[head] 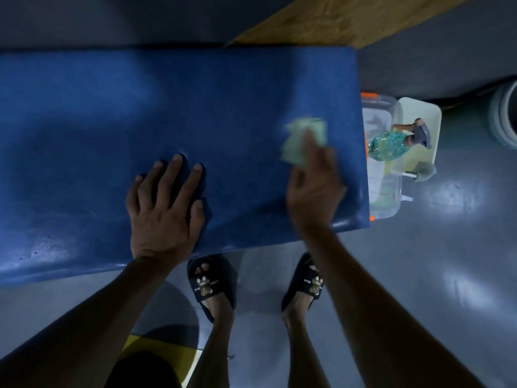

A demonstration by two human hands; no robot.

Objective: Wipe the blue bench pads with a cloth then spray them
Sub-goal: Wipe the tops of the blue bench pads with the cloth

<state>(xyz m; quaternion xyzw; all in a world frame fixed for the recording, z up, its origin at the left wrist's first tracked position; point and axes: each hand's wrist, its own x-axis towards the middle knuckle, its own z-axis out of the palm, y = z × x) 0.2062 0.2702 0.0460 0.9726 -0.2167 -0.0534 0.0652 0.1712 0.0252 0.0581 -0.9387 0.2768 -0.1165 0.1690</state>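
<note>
A blue bench pad (173,107) fills the middle of the view, running off the left edge. My left hand (165,211) lies flat on its near edge, fingers spread, holding nothing. My right hand (313,189) presses a pale green cloth (300,141) onto the pad near its right end; the hand and cloth are motion-blurred. A spray bottle (391,144) with teal liquid and a grey trigger lies in a clear plastic bin (391,107) on the floor just past the pad's right end.
My two feet in black slides (209,287) stand on the grey floor below the pad's near edge. A wooden board (335,21) lies behind the pad at the top. A pale round object (506,116) sits at the right edge.
</note>
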